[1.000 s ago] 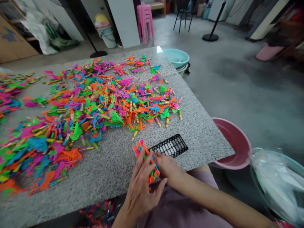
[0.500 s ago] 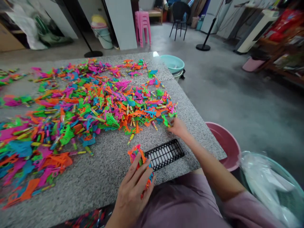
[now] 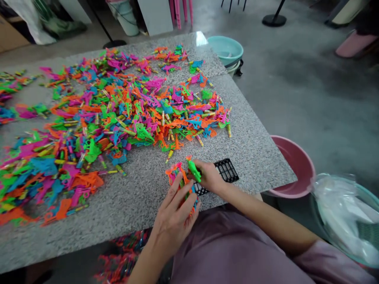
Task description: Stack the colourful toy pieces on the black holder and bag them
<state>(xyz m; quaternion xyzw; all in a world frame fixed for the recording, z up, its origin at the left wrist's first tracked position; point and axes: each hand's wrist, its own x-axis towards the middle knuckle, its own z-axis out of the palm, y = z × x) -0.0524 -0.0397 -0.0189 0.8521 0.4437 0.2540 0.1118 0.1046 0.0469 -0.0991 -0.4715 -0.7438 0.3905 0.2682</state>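
Observation:
My left hand (image 3: 174,215) is curled over a bunch of bright plastic toy guns (image 3: 178,169) at the left end of a black lattice basket (image 3: 227,170). Its fingers press the bunch together; the lower part of the bunch is hidden beneath them. Close beside it, my right hand (image 3: 209,176) pinches a green toy gun (image 3: 194,170) with an orange tip, held just above the bunch. My right hand and forearm cover the middle of the basket. Beyond both hands, a wide pile of similar toys (image 3: 142,132) in green, orange, pink and blue spreads over the speckled stone table (image 3: 139,197).
Beside the table's right edge stand a pink basin (image 3: 308,165) and a green basket (image 3: 373,201) with clear plastic bags (image 3: 340,201). A light blue basin (image 3: 226,49) is past the far right corner. More colourful pieces (image 3: 121,260) lie below the front edge.
My right hand has come back from the pile's near right edge to my left hand, bringing a green toy gun. My left hand stays on the bunch. The view has tilted down.

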